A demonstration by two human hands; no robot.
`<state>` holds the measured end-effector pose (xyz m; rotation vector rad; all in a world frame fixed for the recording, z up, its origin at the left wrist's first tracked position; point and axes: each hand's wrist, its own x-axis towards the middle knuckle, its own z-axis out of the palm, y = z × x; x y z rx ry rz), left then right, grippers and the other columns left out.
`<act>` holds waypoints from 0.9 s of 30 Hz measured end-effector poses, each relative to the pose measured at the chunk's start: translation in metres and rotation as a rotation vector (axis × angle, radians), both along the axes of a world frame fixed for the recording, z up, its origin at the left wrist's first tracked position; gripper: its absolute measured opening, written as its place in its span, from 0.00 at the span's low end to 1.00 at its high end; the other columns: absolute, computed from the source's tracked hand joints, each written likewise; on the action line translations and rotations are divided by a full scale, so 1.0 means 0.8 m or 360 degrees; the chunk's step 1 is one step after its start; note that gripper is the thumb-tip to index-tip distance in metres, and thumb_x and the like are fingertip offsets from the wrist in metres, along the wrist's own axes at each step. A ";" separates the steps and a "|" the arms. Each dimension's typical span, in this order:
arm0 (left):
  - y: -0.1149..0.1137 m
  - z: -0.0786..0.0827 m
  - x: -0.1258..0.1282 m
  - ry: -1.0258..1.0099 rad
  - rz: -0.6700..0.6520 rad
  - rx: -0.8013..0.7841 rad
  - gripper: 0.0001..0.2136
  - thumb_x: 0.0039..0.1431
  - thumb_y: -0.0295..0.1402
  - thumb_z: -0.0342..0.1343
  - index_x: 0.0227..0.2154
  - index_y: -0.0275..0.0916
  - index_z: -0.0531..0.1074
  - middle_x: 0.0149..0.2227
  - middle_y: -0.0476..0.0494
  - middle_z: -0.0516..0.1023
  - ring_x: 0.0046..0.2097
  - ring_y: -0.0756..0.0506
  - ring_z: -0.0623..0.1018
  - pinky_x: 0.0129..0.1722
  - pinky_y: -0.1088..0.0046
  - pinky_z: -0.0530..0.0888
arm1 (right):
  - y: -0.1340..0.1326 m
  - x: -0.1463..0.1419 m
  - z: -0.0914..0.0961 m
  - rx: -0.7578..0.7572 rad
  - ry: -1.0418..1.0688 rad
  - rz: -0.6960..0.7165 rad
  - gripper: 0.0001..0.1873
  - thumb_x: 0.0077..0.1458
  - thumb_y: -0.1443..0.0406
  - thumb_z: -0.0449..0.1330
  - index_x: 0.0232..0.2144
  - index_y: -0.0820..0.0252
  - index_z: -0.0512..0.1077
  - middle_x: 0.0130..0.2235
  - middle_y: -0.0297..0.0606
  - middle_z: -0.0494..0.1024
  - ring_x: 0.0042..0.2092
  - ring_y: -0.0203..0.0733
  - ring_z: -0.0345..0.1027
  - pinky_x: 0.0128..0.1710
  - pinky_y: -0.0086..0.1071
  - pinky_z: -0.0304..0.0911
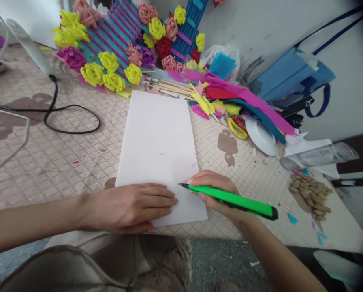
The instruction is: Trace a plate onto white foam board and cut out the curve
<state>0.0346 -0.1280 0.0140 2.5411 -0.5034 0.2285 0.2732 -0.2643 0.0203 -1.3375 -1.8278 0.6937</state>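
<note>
A white sheet point(159, 138) lies on the tiled tablecloth point(62, 162) in front of me. My left hand point(129, 206) lies flat on the sheet's near-left corner, fingers stretched out and pressing it down. My right hand point(219, 194) is closed round a bright green utility knife point(230, 198). The knife's dark tip touches the sheet near its right edge, just beyond my left fingertips.
Paper flowers on a blue and pink striped frame point(123, 44) stand at the back. Coloured paper strips point(236, 97), wooden sticks, yellow-handled scissors point(238, 127) and a white dish point(260, 136) lie to the right. A black cable point(66, 117) loops at left. Nuts point(310, 194) are piled at right.
</note>
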 end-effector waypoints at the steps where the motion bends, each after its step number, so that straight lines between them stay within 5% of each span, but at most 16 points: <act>1: 0.000 0.000 0.000 0.0001 0.0002 -0.0009 0.17 0.66 0.32 0.47 0.53 0.29 0.69 0.57 0.31 0.69 0.61 0.43 0.65 0.64 0.66 0.58 | 0.000 0.000 0.000 -0.0004 0.0001 -0.0002 0.14 0.54 0.71 0.56 0.43 0.58 0.72 0.41 0.40 0.78 0.44 0.41 0.72 0.44 0.38 0.69; 13: 0.000 0.001 -0.001 0.0013 -0.0009 -0.0003 0.18 0.65 0.35 0.50 0.53 0.27 0.68 0.57 0.30 0.68 0.62 0.43 0.64 0.65 0.65 0.57 | 0.001 0.001 0.001 -0.0049 -0.0032 0.0006 0.13 0.55 0.70 0.56 0.44 0.58 0.72 0.42 0.39 0.78 0.45 0.40 0.72 0.45 0.38 0.68; 21: 0.011 -0.006 0.000 -0.0096 0.0437 0.0040 0.18 0.65 0.28 0.48 0.56 0.31 0.63 0.58 0.32 0.67 0.62 0.41 0.64 0.63 0.53 0.58 | 0.003 0.003 0.002 -0.0011 -0.0080 0.0046 0.13 0.56 0.68 0.55 0.44 0.58 0.72 0.42 0.40 0.79 0.45 0.41 0.72 0.46 0.39 0.69; 27: 0.013 -0.016 0.000 -0.0041 0.0453 0.0096 0.19 0.65 0.29 0.48 0.57 0.29 0.60 0.60 0.32 0.65 0.63 0.42 0.61 0.64 0.53 0.56 | 0.001 0.002 0.000 -0.0015 -0.0026 -0.0015 0.13 0.55 0.69 0.55 0.44 0.57 0.72 0.41 0.39 0.78 0.44 0.41 0.72 0.44 0.39 0.69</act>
